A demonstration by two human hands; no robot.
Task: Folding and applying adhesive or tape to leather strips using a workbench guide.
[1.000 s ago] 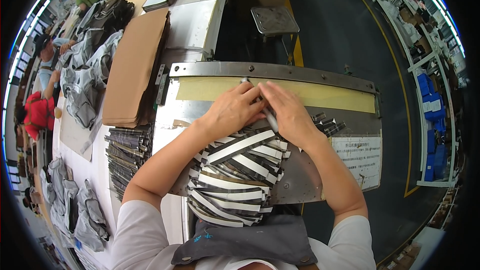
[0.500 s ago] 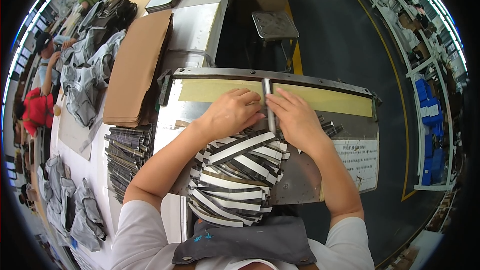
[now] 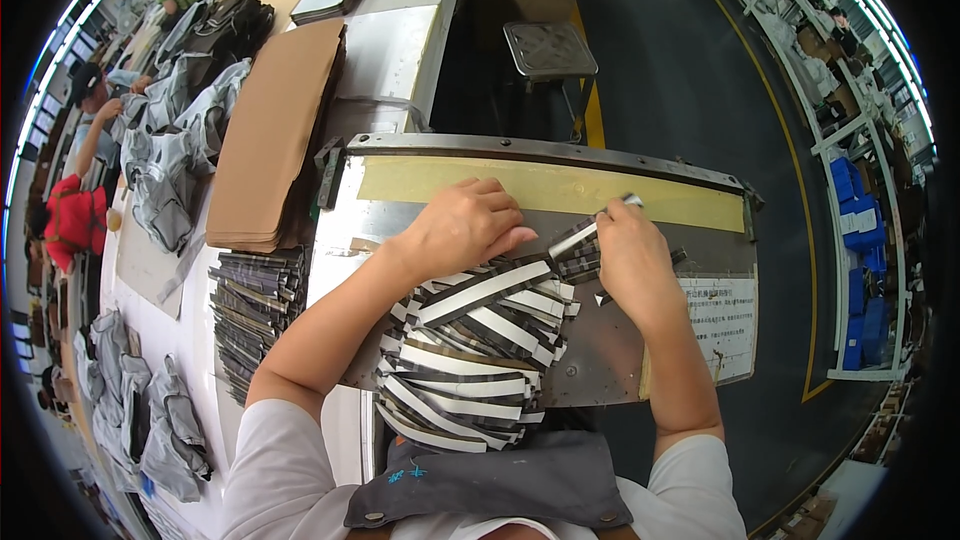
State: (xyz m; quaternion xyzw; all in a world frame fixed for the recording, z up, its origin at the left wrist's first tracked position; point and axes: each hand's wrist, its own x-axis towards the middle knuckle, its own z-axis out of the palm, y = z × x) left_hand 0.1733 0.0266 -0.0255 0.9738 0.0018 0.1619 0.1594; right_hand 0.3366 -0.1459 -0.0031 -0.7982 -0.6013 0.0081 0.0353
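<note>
My right hand [image 3: 635, 258] is closed around a narrow strip, pale on its lower length [image 3: 575, 238]. The strip slants over a small pile of dark strips [image 3: 580, 262] on the metal plate [image 3: 600, 355] of the bench. My left hand [image 3: 470, 223] rests at the plate's yellow band [image 3: 600, 190], fingers curled and thumb out to the right; anything under those fingers is hidden. Just below it, a large heap of black-and-white strips [image 3: 470, 340] lies between my forearms and spills over the plate's near edge.
Left of the plate stand a bundle of dark strips [image 3: 258, 315] and a stack of brown boards [image 3: 275, 140]. A metal bar [image 3: 560, 152] edges the plate's far side. Beyond are a stool [image 3: 550, 50], grey fabric pieces [image 3: 165, 185], co-workers and shelves with blue bins [image 3: 862, 225].
My right hand has moved right and slightly nearer with the strip, which now slants instead of standing upright between both hands. My left hand has stayed nearly where it was.
</note>
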